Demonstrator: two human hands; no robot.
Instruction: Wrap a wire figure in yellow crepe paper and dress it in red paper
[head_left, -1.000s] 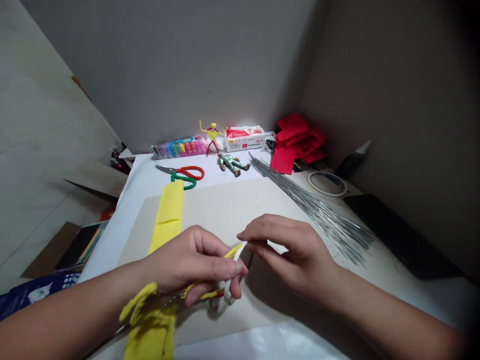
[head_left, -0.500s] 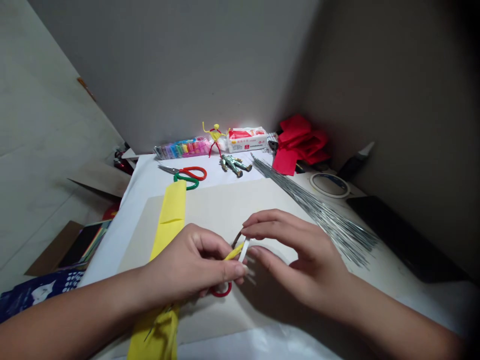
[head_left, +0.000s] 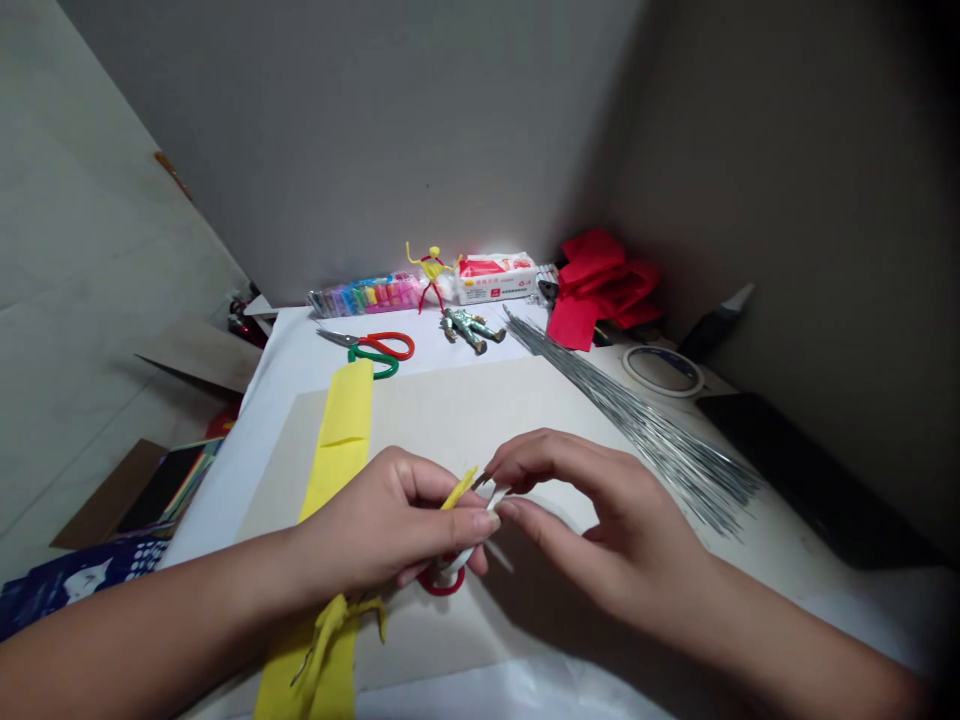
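My left hand (head_left: 382, 530) is shut on a narrow yellow paper strip (head_left: 459, 489) and a white strip (head_left: 489, 497), with a red ring (head_left: 441, 582) showing below the fingers. What the ring belongs to is hidden. My right hand (head_left: 592, 515) pinches the white strip's far end between thumb and forefinger. A long yellow crepe paper band (head_left: 343, 430) lies on a pale card sheet (head_left: 465, 420) and runs under my left wrist. Its twisted lower part (head_left: 330, 640) hangs near my left forearm.
Red-and-green-handled scissors (head_left: 367, 347), a silver figure (head_left: 465, 328), a yellow wire doll (head_left: 429, 270) and a coloured clay pack (head_left: 366, 296) stand beyond the card. To the right lie a bundle of steel wires (head_left: 645, 425), a tape roll (head_left: 662, 371) and red paper (head_left: 600, 290).
My hands have drawn closer together around the white strip. The yellow tip now stands more upright, and the loose yellow band below my left wrist looks more twisted.
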